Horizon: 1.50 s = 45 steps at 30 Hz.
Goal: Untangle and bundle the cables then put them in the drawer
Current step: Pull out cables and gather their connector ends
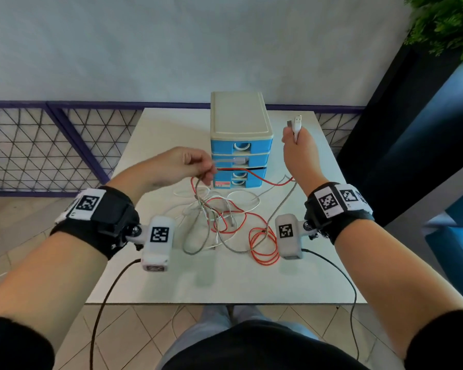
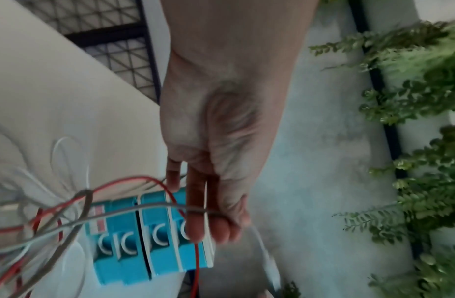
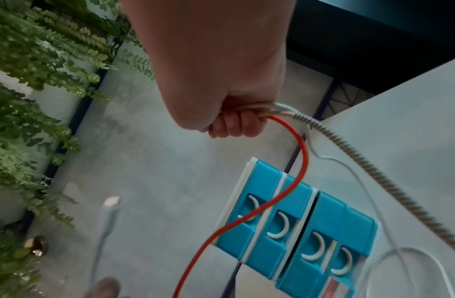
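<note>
A tangle of red, white, grey and braided cables (image 1: 219,217) lies on the white table (image 1: 155,284) in front of the blue drawer unit (image 1: 241,145). My left hand (image 1: 207,170) pinches a grey cable (image 2: 134,207) above the tangle; its plug end (image 1: 239,160) sticks out to the right in front of the drawers. My right hand (image 1: 292,137) is raised beside the unit, fist closed round several cable ends. White USB plugs (image 1: 297,124) stick up from it. The red cable (image 3: 298,161), a white one and a braided cable (image 3: 374,171) trail from the fist (image 3: 234,123).
The drawer unit (image 3: 298,231) has several stacked drawers, all closed, and a cream lid. A mesh railing (image 1: 38,145) runs behind the table, and a dark blue panel (image 1: 412,145) with plants (image 1: 447,22) stands at the right. Bare table surface lies near the front edge.
</note>
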Each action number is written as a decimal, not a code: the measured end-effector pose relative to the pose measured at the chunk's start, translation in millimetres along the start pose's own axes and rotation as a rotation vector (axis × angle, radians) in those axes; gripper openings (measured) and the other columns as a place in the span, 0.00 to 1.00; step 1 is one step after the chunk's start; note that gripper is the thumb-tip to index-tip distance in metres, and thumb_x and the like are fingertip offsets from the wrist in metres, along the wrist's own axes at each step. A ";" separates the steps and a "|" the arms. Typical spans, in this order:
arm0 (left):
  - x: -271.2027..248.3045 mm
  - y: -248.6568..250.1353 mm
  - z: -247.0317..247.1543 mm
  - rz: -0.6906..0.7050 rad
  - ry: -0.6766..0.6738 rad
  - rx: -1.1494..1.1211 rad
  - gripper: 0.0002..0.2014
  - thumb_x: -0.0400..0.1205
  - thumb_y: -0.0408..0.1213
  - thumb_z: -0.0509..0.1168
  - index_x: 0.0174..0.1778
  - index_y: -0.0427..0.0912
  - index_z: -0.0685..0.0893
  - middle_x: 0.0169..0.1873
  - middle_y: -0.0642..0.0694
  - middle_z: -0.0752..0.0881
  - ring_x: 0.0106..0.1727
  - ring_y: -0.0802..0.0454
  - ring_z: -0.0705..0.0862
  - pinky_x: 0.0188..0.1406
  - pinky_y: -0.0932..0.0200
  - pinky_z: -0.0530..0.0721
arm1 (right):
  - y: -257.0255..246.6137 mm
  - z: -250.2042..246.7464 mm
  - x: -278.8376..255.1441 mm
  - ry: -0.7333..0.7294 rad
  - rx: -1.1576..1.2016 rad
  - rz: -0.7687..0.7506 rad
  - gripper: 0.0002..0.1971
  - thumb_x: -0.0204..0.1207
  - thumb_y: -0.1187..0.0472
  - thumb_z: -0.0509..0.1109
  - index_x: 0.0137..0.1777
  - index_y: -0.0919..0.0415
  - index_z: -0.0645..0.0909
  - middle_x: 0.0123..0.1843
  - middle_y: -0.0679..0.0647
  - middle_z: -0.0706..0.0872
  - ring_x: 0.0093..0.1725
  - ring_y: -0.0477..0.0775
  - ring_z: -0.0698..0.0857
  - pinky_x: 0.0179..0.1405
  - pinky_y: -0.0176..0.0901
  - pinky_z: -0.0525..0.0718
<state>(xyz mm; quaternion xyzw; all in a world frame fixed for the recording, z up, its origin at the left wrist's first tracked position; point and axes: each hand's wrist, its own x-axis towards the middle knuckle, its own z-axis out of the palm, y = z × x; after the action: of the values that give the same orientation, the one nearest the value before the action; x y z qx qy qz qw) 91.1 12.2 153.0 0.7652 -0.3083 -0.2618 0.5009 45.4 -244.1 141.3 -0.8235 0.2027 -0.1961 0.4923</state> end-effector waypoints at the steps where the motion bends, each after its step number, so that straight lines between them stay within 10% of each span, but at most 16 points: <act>1: 3.0 2.8 2.4 0.019 0.100 -0.060 0.09 0.85 0.32 0.57 0.42 0.40 0.81 0.28 0.52 0.87 0.33 0.59 0.86 0.38 0.70 0.81 | -1.9 2.7 0.8 -0.021 0.016 0.028 0.13 0.85 0.51 0.55 0.47 0.59 0.76 0.35 0.49 0.76 0.33 0.48 0.74 0.37 0.45 0.75; 6: 16.0 12.4 19.0 0.047 0.350 -0.196 0.06 0.86 0.35 0.59 0.44 0.42 0.78 0.29 0.50 0.87 0.28 0.52 0.86 0.33 0.61 0.86 | -18.5 14.7 -14.5 -0.304 0.482 0.218 0.08 0.85 0.60 0.60 0.47 0.63 0.75 0.27 0.49 0.66 0.22 0.45 0.65 0.18 0.34 0.66; 13: 18.8 21.3 50.4 -0.018 0.278 -0.124 0.05 0.84 0.36 0.63 0.43 0.41 0.79 0.27 0.50 0.90 0.26 0.51 0.88 0.37 0.51 0.87 | -20.6 27.6 -27.9 -0.675 0.814 0.248 0.14 0.88 0.59 0.54 0.60 0.65 0.79 0.30 0.49 0.62 0.27 0.44 0.65 0.27 0.36 0.67; 21: 18.8 17.0 60.2 -0.092 0.295 -0.138 0.08 0.81 0.40 0.67 0.40 0.39 0.81 0.37 0.42 0.91 0.35 0.47 0.90 0.37 0.55 0.89 | -15.1 24.5 -32.8 -0.711 0.625 0.147 0.13 0.87 0.56 0.57 0.55 0.62 0.81 0.30 0.54 0.68 0.30 0.51 0.71 0.37 0.45 0.74; 26: 21.2 6.2 53.7 0.085 0.484 0.483 0.18 0.71 0.50 0.75 0.50 0.46 0.80 0.45 0.54 0.80 0.46 0.56 0.78 0.44 0.60 0.77 | -18.3 28.5 -33.6 -0.550 0.486 0.118 0.16 0.87 0.54 0.55 0.44 0.60 0.79 0.37 0.53 0.79 0.42 0.51 0.80 0.50 0.47 0.82; 31: 21.8 -19.9 49.8 -0.087 0.161 0.710 0.14 0.76 0.53 0.70 0.50 0.51 0.77 0.46 0.55 0.86 0.48 0.51 0.83 0.56 0.53 0.77 | -28.5 29.6 -30.3 -0.486 0.722 0.141 0.17 0.89 0.58 0.51 0.39 0.61 0.73 0.35 0.54 0.85 0.40 0.53 0.88 0.50 0.46 0.86; 38: -6.5 -70.6 38.4 -0.216 0.130 0.338 0.12 0.81 0.46 0.66 0.34 0.46 0.85 0.15 0.59 0.77 0.18 0.64 0.72 0.21 0.73 0.68 | -22.9 13.2 -18.9 -0.313 0.751 0.101 0.15 0.89 0.57 0.52 0.38 0.57 0.68 0.26 0.48 0.65 0.22 0.46 0.63 0.25 0.39 0.68; 42: -16.8 -89.4 30.4 -0.346 0.159 -0.082 0.42 0.59 0.76 0.65 0.42 0.35 0.85 0.20 0.52 0.79 0.15 0.57 0.71 0.17 0.67 0.72 | -19.9 8.8 -18.1 -0.293 0.722 0.127 0.15 0.88 0.54 0.51 0.39 0.56 0.68 0.27 0.49 0.71 0.23 0.48 0.70 0.27 0.41 0.75; 45: -10.0 -87.9 26.1 -0.443 0.260 -0.440 0.34 0.78 0.69 0.51 0.41 0.38 0.84 0.25 0.46 0.81 0.17 0.53 0.76 0.17 0.64 0.78 | -21.3 12.5 -22.6 -0.332 0.743 0.136 0.15 0.88 0.54 0.51 0.40 0.57 0.67 0.26 0.49 0.70 0.22 0.48 0.71 0.27 0.41 0.78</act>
<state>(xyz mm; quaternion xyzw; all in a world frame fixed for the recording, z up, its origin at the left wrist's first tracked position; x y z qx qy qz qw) 84.3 30.9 62.9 0.7142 -0.0039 -0.3246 0.6201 35.9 -213.9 151.9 -0.5950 0.0900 -0.0874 0.7939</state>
